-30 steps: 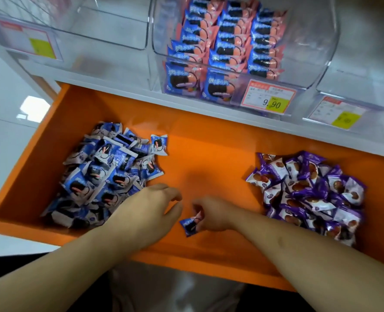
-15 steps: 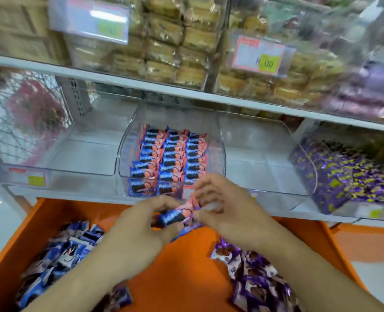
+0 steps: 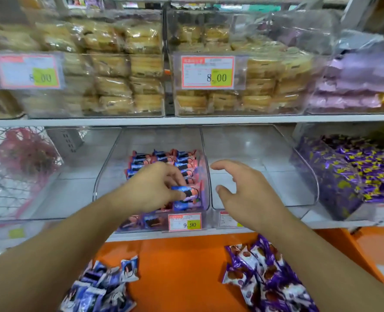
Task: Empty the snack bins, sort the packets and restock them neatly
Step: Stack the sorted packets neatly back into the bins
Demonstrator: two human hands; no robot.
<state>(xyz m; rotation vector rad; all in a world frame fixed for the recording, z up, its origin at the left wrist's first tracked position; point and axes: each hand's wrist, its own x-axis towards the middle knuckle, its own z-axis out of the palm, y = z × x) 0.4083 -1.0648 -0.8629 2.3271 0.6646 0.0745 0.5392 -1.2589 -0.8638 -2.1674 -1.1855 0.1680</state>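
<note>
L hand [image 3: 155, 188] now pinching packet [image 3: 186, 192] into bin [image 3: 205, 176] | R hand [image 3: 242, 192] let go, fingers loose

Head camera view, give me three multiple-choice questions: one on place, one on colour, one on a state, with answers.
1. Where is the left hand setting the blue-and-pink wrapped snack packet?
A. middle clear plastic bin
B. orange tray
C. top shelf

2. What colour is the loose packet pile on the right of the flat orange tray?
A. green
B. purple
C. yellow

3. What is the right hand doing?
A. pinching a packet
B. pressing a price tag
C. open, holding nothing

Answers: 1 A, its grip is inside the middle clear plastic bin among matching rows. 2 B, the wrappers are purple and white. 3 C, fingers spread, nothing between them.
</note>
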